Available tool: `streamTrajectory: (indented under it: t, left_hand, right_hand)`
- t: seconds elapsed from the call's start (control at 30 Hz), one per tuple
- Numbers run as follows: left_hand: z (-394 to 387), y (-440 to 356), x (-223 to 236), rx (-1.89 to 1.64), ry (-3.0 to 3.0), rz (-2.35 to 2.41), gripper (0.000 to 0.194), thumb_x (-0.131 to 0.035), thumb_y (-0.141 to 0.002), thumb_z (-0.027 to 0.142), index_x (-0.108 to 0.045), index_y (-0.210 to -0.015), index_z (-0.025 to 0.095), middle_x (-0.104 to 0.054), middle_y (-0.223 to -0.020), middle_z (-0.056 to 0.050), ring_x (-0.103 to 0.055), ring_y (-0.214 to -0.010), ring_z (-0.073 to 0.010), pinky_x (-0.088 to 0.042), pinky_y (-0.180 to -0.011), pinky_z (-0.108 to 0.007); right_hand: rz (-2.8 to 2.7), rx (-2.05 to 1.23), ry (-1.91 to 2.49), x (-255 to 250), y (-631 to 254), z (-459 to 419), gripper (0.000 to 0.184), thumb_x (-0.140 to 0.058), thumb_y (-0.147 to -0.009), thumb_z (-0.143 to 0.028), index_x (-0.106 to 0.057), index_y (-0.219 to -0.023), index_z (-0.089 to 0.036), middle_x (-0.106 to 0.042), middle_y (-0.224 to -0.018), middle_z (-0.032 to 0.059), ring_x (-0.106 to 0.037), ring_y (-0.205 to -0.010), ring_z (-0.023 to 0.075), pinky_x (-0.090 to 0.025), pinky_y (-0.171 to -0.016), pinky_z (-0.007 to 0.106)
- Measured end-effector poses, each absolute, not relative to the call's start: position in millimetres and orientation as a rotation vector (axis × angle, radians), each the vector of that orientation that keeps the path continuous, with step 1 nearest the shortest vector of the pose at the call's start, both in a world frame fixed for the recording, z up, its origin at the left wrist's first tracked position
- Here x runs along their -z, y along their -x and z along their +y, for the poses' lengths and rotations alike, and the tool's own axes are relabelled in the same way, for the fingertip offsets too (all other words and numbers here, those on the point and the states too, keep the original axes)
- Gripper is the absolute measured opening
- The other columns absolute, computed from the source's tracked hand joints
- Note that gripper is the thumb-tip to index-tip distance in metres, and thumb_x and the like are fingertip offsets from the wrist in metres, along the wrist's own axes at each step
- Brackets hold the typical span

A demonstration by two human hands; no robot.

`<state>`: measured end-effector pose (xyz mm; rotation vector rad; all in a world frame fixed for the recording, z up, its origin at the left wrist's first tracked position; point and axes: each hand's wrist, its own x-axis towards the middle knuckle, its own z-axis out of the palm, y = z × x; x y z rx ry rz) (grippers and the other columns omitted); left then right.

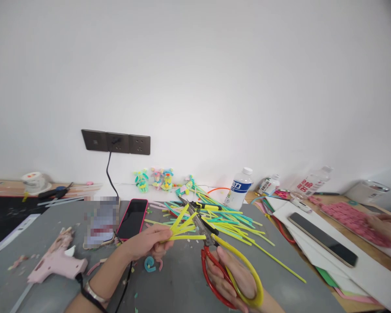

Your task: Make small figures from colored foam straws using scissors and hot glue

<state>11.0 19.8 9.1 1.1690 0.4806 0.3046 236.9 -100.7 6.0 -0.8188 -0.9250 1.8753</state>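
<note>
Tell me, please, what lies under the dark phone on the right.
The phone rests on white sheets; a green sheet and a pink sheet peek out beneath them. Whatever the phone covers cannot be seen.

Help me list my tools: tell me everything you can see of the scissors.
The scissors have grey, metallic-looking blades and two large, smooth loop handles, one red, one yellow. The right hand grips the handles above the grey mat, blades angled forward and left, beside yellow strips in the left hand. Whether blades and strips touch is unclear.
</note>
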Motion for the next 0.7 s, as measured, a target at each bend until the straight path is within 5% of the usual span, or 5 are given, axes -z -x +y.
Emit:
streamTrajectory:
  t: [0.7]
  left_hand:
    - [18.0, -9.4, -9.4, -0.257, -1.333, 0.494, 0.048, -0.063, -0.077, 0.061, -0.054, -0.061, 0.016, -0.033, -0.042, 0.008, -0.023, -0.04, -0.0063, -0.018, -0.044, -0.025]
  right_hand:
    - [-0.896, -2.148, 0.389, -9.3, -242.3, -97.1, 0.074, -0.03, -0.08, -0.088, -0.05, -0.076, -0.017, -0.043, -0.051, -0.0058, -0.034, -0.025, 0.0051, -0.016, -0.027, 0.018]
